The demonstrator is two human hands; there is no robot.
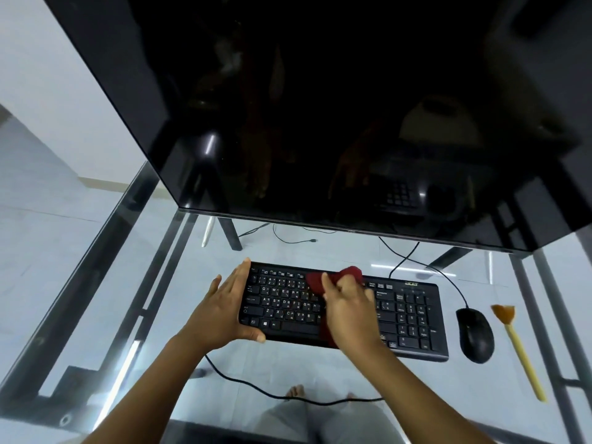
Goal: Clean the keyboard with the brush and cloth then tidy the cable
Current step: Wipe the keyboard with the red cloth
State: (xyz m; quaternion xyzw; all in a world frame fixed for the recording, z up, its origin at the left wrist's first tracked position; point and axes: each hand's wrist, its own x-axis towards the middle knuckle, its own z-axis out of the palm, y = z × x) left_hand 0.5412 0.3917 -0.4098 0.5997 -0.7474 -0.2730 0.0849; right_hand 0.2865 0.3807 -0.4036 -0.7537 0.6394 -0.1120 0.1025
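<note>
A black keyboard [407, 318] lies on the glass desk in front of the monitor. My left hand [221, 309] grips its left end, thumb on the front edge and fingers along the side. My right hand [349, 312] holds a dark red cloth [320, 278] bunched against the keys at the keyboard's middle. The brush [519, 347], with a yellow handle and orange bristles, lies on the desk at the far right, beyond the mouse. A black cable [256, 387] loops across the glass in front of the keyboard.
A black mouse [474, 334] sits between keyboard and brush, its cable [426, 267] running back under the large dark monitor [320, 107]. The glass desk [128, 283] has a metal frame; its left edge runs diagonally. My legs and feet show through the glass below.
</note>
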